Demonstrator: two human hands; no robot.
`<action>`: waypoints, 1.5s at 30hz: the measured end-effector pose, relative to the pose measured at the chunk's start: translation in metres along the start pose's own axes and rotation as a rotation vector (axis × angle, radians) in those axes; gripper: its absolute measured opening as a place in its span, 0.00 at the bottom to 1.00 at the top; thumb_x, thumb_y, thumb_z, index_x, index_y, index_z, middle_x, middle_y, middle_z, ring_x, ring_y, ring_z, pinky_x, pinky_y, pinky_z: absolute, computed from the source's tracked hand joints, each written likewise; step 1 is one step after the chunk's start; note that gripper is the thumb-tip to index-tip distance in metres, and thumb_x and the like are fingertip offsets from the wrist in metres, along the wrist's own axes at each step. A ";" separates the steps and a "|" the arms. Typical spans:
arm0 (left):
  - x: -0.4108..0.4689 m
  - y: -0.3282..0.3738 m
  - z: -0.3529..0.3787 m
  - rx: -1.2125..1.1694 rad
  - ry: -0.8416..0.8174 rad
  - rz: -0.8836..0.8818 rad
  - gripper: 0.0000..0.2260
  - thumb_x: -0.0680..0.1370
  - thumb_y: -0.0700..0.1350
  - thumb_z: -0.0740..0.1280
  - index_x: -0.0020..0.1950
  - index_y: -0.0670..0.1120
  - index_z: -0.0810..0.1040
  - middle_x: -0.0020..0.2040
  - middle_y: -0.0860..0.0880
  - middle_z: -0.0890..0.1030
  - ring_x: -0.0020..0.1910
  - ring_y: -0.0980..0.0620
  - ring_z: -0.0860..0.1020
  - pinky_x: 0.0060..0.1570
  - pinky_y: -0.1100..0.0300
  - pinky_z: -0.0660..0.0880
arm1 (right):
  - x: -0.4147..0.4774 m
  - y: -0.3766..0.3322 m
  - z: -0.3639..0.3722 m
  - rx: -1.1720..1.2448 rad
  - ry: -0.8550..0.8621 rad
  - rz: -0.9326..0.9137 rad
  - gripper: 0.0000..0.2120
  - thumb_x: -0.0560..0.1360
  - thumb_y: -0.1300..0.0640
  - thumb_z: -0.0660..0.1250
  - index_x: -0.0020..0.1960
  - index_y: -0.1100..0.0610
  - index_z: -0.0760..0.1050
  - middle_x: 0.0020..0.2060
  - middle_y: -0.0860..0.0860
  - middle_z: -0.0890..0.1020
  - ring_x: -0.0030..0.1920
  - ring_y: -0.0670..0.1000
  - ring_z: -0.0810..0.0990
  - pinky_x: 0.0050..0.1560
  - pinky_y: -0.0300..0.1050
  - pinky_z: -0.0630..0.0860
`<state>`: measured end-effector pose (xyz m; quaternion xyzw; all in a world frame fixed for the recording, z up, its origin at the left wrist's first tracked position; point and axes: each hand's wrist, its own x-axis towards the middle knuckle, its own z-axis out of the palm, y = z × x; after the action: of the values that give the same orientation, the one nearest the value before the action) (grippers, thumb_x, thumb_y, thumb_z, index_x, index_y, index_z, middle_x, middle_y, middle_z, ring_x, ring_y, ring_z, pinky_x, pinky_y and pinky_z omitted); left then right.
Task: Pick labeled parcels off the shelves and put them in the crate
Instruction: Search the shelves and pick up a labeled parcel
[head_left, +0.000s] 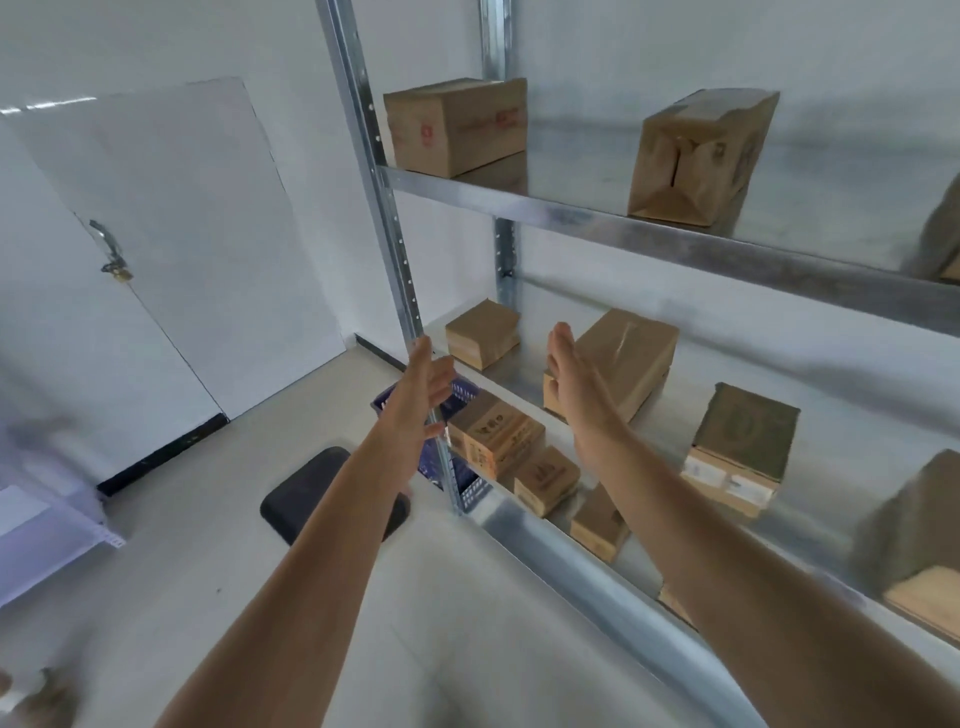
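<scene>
Head view: a steel rack (675, 244) fills the right, cardboard parcels (623, 358) on its shelves, and a blue crate (462, 395) sits on the floor at 7 o'clock from them. Both hands reach forward empty, fingers spread: left hand (421, 395) over the crate, right hand (571, 384) just beside a parcel.

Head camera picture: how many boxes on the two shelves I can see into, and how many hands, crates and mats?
Brown cardboard boxes on those metal shelves: 7, two cut off at the edge
Bare hands: 2, left hand and right hand
Blue plastic crate: 1
Black floor mat: 1
Total: 11
</scene>
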<state>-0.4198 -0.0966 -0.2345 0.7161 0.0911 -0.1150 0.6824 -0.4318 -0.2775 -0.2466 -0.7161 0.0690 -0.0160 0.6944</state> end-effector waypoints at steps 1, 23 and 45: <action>0.015 0.001 -0.011 0.004 -0.018 -0.009 0.34 0.81 0.69 0.51 0.76 0.48 0.72 0.76 0.48 0.72 0.74 0.46 0.70 0.72 0.41 0.64 | 0.010 0.001 0.011 -0.004 0.020 0.014 0.36 0.82 0.30 0.46 0.83 0.49 0.55 0.82 0.47 0.58 0.82 0.50 0.56 0.81 0.56 0.53; 0.297 0.029 -0.083 0.243 -0.310 -0.093 0.35 0.82 0.68 0.48 0.79 0.46 0.67 0.79 0.45 0.67 0.77 0.45 0.66 0.74 0.40 0.61 | 0.215 0.031 0.105 0.055 0.337 0.259 0.32 0.84 0.35 0.46 0.81 0.54 0.60 0.80 0.55 0.65 0.79 0.58 0.64 0.77 0.57 0.59; 0.465 0.027 -0.023 0.415 -0.518 -0.348 0.38 0.80 0.72 0.46 0.81 0.47 0.61 0.79 0.46 0.67 0.76 0.46 0.66 0.76 0.44 0.57 | 0.346 0.081 0.108 0.259 0.410 0.522 0.37 0.81 0.30 0.48 0.81 0.52 0.58 0.82 0.57 0.60 0.80 0.59 0.60 0.80 0.63 0.56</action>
<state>0.0343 -0.0875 -0.3421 0.7602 0.0105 -0.4226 0.4933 -0.0827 -0.2139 -0.3567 -0.5623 0.3850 0.0099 0.7318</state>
